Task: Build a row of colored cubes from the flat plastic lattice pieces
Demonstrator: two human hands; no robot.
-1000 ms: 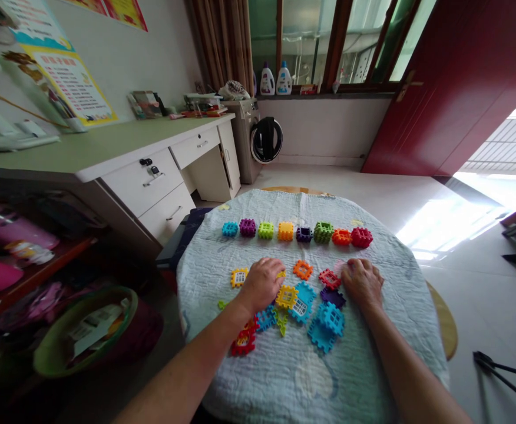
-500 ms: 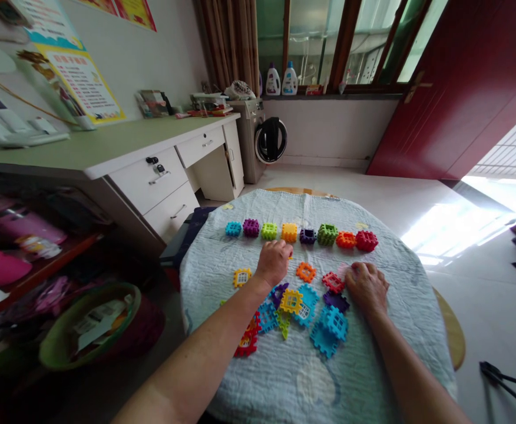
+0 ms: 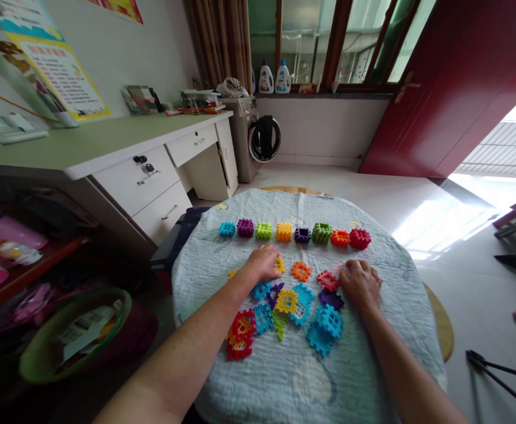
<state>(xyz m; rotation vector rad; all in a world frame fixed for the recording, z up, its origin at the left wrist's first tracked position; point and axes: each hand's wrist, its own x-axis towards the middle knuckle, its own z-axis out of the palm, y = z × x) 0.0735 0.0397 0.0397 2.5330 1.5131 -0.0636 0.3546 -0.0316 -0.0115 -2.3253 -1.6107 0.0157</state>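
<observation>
My left hand (image 3: 263, 262) is over the middle of the table, fingers closed on a yellow notched plastic building-block piece (image 3: 280, 265) that shows at its fingertips. My right hand (image 3: 362, 284) rests on the cloth with its fingers curled, beside a flat red piece (image 3: 328, 280); what it may hold is hidden. Between the hands lies an orange frame piece (image 3: 301, 271). Nearer me are a yellow window piece (image 3: 287, 301), a dark purple piece (image 3: 331, 299), joined light-blue pieces (image 3: 325, 330), a green piece (image 3: 278, 325) and stacked red pieces (image 3: 241, 335).
A row of assembled cubes, among them a yellow cube (image 3: 284, 232) and a red cube (image 3: 360, 238), stands across the far part of the cloth (image 3: 311, 377). A bin (image 3: 81, 335) is on the left, below a desk (image 3: 121, 138). Black stand legs (image 3: 488, 365) are at the right.
My left hand has moved slightly left and nearer me, and the yellow piece at its fingertips now shows more. My right hand stays beside the red piece. The whole view has shifted a little.
</observation>
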